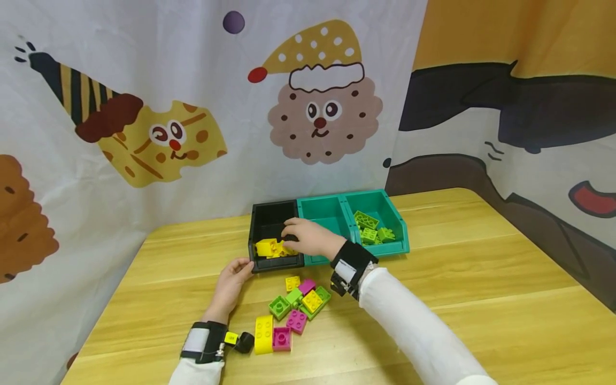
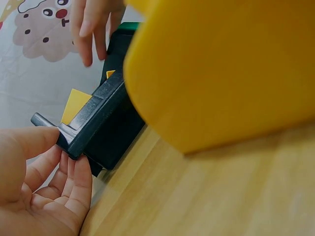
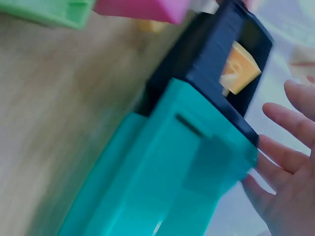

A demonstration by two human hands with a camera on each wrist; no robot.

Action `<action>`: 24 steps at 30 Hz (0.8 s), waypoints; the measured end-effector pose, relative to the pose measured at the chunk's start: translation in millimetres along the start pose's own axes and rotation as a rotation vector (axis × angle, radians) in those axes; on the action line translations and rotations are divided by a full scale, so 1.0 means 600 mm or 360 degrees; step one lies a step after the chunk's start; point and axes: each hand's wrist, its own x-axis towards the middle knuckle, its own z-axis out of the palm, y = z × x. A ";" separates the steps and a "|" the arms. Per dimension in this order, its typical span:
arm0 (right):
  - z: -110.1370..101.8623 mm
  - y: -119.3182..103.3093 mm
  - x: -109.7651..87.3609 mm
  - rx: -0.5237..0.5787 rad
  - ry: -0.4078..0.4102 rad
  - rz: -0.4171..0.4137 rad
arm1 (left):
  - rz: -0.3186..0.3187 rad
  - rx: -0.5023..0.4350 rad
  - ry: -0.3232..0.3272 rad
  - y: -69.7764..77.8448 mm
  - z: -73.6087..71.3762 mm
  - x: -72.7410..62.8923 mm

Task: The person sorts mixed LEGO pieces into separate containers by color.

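A black bin [image 1: 274,263] stands at the left of the row, with several yellow toy bricks [image 1: 266,247] inside. My left hand [image 1: 233,278] pinches its front left corner; the left wrist view shows the thumb [image 2: 39,140] on the rim and the other fingers beneath. Over the bin's right side is my right hand [image 1: 313,237], fingers spread loosely and holding nothing in the right wrist view. In front of the bins lies a loose group of bricks: a long yellow brick [image 1: 263,334], magenta bricks [image 1: 297,321], green bricks [image 1: 279,307] and small yellow ones [image 1: 292,283].
Joined to the black bin's right are two teal bins, the middle one [image 1: 324,211] partly behind my right hand. The right teal bin [image 1: 385,248] contains several green bricks [image 1: 369,235]. A printed curtain [image 1: 231,176] hangs behind the wooden table [image 1: 481,278].
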 end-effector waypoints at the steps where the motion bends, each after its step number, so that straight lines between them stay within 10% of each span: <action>1: -0.004 0.003 -0.003 0.0028 0.0016 0.0026 | 0.0001 0.0006 -0.0001 0.001 0.000 0.000; 24: 0.035 0.063 -0.126 0.0458 0.0493 0.0052 | 0.0005 -0.0024 0.0010 0.002 0.002 -0.004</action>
